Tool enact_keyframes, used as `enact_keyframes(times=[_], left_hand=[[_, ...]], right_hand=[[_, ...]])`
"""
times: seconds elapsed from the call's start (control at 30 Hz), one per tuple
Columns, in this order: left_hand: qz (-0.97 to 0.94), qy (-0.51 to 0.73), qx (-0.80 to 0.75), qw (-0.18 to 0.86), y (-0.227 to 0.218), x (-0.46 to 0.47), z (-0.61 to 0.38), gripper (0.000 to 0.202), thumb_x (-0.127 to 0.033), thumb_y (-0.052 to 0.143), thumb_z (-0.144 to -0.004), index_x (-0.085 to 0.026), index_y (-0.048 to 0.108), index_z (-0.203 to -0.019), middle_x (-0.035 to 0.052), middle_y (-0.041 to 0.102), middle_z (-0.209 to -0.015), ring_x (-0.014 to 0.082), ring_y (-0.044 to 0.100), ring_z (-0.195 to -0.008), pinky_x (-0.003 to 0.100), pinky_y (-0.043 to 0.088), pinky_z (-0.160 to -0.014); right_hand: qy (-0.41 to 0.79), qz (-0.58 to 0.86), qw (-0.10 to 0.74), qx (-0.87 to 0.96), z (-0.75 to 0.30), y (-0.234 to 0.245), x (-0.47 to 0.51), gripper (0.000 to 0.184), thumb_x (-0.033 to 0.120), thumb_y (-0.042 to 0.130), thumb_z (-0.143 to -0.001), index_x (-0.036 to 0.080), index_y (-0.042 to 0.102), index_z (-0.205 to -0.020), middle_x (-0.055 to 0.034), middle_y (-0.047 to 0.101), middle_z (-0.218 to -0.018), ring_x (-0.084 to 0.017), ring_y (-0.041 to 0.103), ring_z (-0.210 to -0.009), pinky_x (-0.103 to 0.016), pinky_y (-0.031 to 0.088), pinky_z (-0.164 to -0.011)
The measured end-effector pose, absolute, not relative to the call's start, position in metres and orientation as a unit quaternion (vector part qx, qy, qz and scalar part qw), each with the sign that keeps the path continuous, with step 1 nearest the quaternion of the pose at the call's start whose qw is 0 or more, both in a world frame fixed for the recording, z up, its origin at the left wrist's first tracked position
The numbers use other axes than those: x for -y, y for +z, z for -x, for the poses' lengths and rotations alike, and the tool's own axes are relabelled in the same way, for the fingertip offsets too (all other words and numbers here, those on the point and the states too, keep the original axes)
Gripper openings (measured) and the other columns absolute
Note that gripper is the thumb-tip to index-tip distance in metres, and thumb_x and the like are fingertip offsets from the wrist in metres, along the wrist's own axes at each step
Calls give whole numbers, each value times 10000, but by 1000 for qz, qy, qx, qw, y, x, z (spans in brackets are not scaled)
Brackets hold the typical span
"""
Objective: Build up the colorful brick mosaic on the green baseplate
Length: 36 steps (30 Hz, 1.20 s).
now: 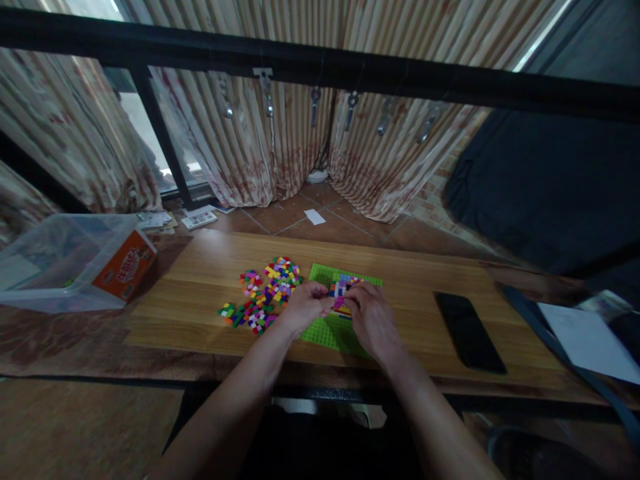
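A green studded baseplate [327, 335] lies on the wooden board, with a low build of coloured toy bricks [345, 283] on its middle. My left hand [309, 307] reaches over the plate's left side, thumb and fingertips closed at a purple toy brick [339, 303]. From the right, my right hand [373, 317] comes in with its fingers bent and pinched at the same purple brick. Both hands hide part of the build. Left of the plate, loose toy bricks [280, 283] of many colours lie in a spread heap, close to my left hand.
The wooden board [190, 293] rests on a cloth-covered table. A clear plastic box [55, 267] with an orange label stands at the left. A black phone [470, 332] lies at the right, beyond it a grey strap [555, 343] and white paper [590, 340]. A dark rail [320, 63] crosses above.
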<state>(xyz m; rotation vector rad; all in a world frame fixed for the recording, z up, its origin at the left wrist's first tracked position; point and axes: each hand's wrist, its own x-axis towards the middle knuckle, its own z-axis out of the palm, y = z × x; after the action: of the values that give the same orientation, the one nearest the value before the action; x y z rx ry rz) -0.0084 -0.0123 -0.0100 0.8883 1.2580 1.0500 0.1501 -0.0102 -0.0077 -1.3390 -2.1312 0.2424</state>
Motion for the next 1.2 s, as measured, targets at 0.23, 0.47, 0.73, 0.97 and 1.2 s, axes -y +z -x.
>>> enact_keyframes(times=[0.23, 0.47, 0.73, 0.97, 1.2], left_hand=[[-376, 441, -529, 620, -3, 12, 10, 239, -347, 738, -738, -128, 643, -753, -9, 617, -590, 73, 545, -509, 200, 445, -542], [-442, 437, -543, 565, -15, 6, 6, 247, -362, 743, -688, -142, 636, -719, -48, 547, -490, 81, 474, -454, 207, 364, -478], [-480, 397, -616, 482, -16, 0, 2, 183, -258, 730, -631, -138, 634, -729, -58, 541, -493, 91, 500, -477, 209, 371, -483], [-451, 402, -615, 508, -14, 1, -3, 202, -218, 719, -649, -140, 584, -778, -60, 563, -555, 78, 498, -443, 204, 387, -446], [-452, 419, -601, 509, -12, 3, -3, 161, -154, 699, -660, -146, 558, -736, -65, 540, -565, 71, 482, -440, 199, 385, -441]], right_hand=[[53, 506, 255, 822, -154, -5, 14, 192, 168, 471, -921, 186, 656, -875, -110, 642, -947, -260, 551, -904, -388, 450, -807], [80, 494, 287, 817, -153, -9, 10, 183, 199, 526, -909, 202, 684, -815, -87, 654, -944, -245, 563, -923, -373, 455, -831], [169, 497, 359, 772, -157, -12, 9, 153, 236, 600, -862, 224, 728, -779, -51, 652, -898, -208, 601, -892, -355, 461, -841], [226, 557, 397, 694, -157, -19, 3, 108, 267, 726, -713, 197, 669, -653, -36, 611, -854, -201, 596, -843, -359, 461, -811], [271, 542, 439, 663, -159, -17, 1, 200, 379, 688, -723, 195, 664, -649, -37, 624, -819, -190, 601, -790, -331, 467, -766]])
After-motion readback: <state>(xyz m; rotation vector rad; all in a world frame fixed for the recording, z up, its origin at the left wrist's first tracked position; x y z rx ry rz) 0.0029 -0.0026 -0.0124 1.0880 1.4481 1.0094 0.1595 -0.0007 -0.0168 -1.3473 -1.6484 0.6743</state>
